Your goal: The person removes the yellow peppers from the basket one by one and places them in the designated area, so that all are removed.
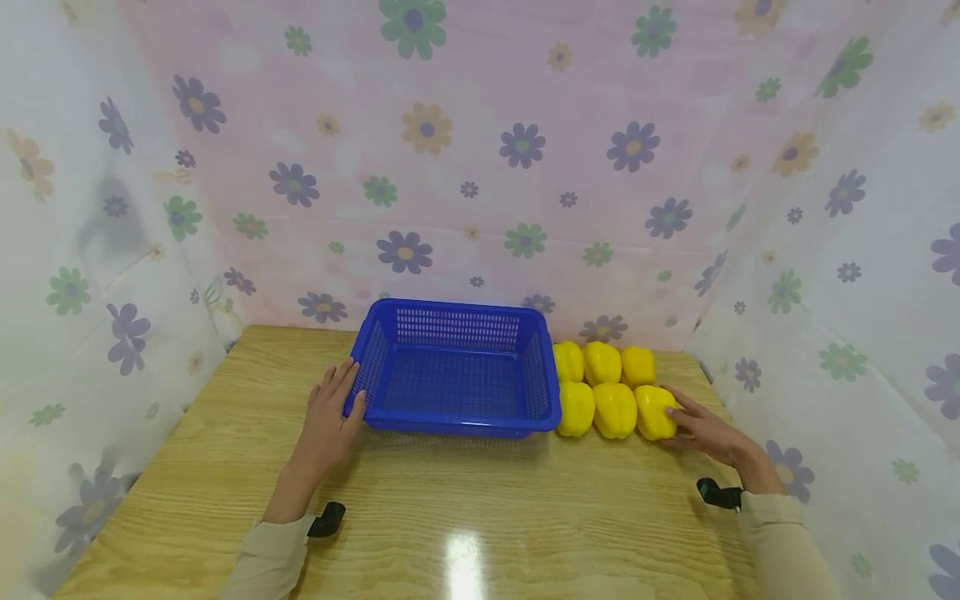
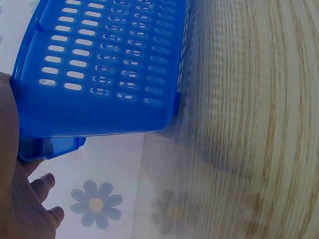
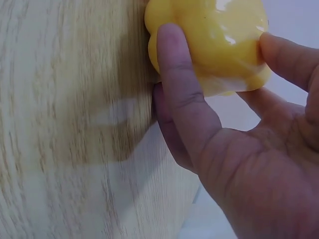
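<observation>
A blue plastic basket (image 1: 450,421) with slotted walls stands on the table, nothing inside it. My left hand (image 1: 330,417) rests at its left rim, fingers fairly straight; in the left wrist view some of its fingertips (image 2: 45,184) stand clear of the blue wall. Right of the basket, several yellow bell peppers (image 1: 615,410) sit in two rows. My right hand (image 1: 708,429) holds the front-right yellow bell pepper (image 1: 655,412) from its right side. The right wrist view shows fingers and thumb spread around this pepper (image 3: 214,45), low against the tabletop.
The wooden table (image 1: 480,500) extends in front of the basket and peppers. A flower-printed curtain (image 1: 480,167) hangs behind the table and along both sides, close to the back row of peppers. Each wrist wears a small black device (image 1: 327,519).
</observation>
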